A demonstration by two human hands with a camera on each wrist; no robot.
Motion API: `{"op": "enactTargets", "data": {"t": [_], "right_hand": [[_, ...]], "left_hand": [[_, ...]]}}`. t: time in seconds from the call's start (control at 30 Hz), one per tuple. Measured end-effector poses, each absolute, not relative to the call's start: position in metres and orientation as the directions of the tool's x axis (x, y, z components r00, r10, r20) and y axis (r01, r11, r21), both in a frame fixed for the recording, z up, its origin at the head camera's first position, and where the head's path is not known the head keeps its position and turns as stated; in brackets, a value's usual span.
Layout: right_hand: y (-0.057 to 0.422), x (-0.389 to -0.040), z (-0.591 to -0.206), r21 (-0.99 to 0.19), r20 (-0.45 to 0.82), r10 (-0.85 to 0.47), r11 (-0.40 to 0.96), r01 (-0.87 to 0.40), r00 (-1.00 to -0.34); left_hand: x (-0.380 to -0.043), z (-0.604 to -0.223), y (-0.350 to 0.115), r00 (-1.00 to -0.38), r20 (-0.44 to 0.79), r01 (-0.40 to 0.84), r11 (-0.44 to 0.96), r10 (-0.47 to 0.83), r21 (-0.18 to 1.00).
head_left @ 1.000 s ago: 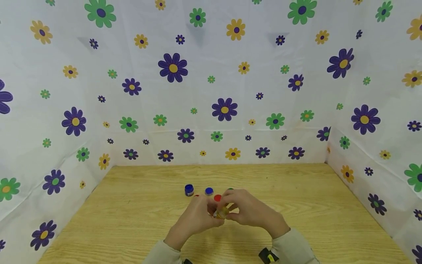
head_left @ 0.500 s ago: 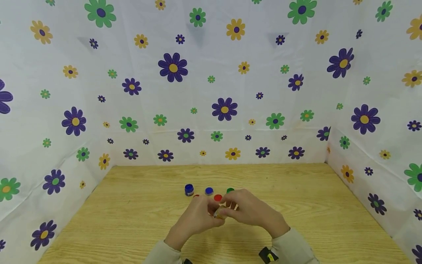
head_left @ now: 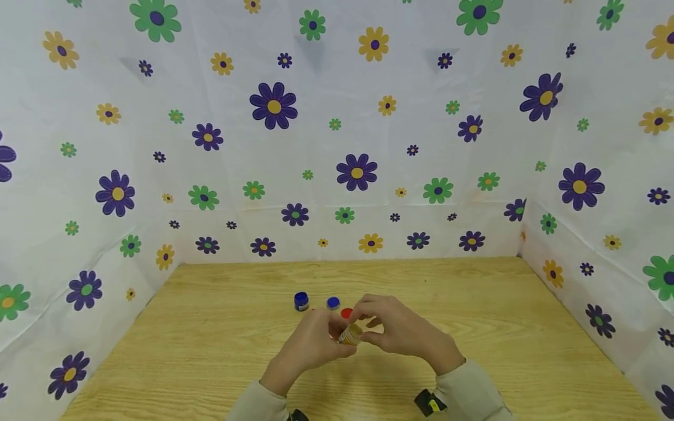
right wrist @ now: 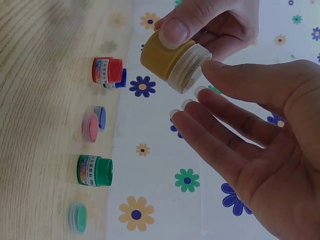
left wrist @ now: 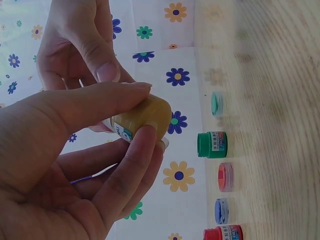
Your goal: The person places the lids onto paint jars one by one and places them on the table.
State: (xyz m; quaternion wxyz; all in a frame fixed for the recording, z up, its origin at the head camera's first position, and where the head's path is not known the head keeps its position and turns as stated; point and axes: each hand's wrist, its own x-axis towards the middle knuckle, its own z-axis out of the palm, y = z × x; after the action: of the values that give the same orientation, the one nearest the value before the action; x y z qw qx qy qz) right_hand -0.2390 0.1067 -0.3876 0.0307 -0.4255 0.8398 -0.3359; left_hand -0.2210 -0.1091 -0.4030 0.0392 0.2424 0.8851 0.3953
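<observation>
My left hand pinches a small ochre-yellow paint jar between thumb and fingers, tilted and held above the table. A clear ribbed lid sits on the jar's mouth, facing my right hand. In the right wrist view, the right thumb tip is right at the lid's edge, while the other fingers are extended and spread just below it. Part of a printed label shows between the left fingers in the left wrist view.
Beyond the hands stand a blue paint jar, a red jar and a green jar, lids off. A blue lid, a red lid and a green lid lie near them. Flowered cloth surrounds the wooden table.
Half a second ago the right thumb lay across the jar's lid end; now it has drawn back and the right fingers have spread. The left hand keeps its hold. The head view shifted slightly.
</observation>
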Motion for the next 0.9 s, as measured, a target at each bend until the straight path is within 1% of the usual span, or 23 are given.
{"op": "enactTargets", "data": {"t": [0.3, 0.57, 0.67, 0.9], "right_hand": [[0.1055, -0.2388, -0.3882, -0.601, 0.231, -0.761, 0.378, -0.704, -0.606], [0.1046, -0.2395, -0.3899, -0.589, 0.262, -0.77, 0.35, -0.728, -0.582], [0.1037, -0.2397, -0.3905, -0.59, 0.261, -0.766, 0.355, -0.725, -0.588], [0.1014, -0.239, -0.3926, -0.601, 0.234, -0.741, 0.399, -0.693, -0.629]], "left_hand": [[-0.2201, -0.4025, -0.1081, -0.878, 0.121, 0.398, 0.567, 0.463, 0.721], [-0.2198, -0.4005, -0.1085, -0.875, 0.135, 0.412, 0.568, 0.465, 0.713], [-0.2194, -0.4, -0.1085, -0.874, 0.135, 0.413, 0.569, 0.466, 0.711], [-0.2192, -0.4006, -0.1089, -0.879, 0.129, 0.407, 0.583, 0.459, 0.703]]}}
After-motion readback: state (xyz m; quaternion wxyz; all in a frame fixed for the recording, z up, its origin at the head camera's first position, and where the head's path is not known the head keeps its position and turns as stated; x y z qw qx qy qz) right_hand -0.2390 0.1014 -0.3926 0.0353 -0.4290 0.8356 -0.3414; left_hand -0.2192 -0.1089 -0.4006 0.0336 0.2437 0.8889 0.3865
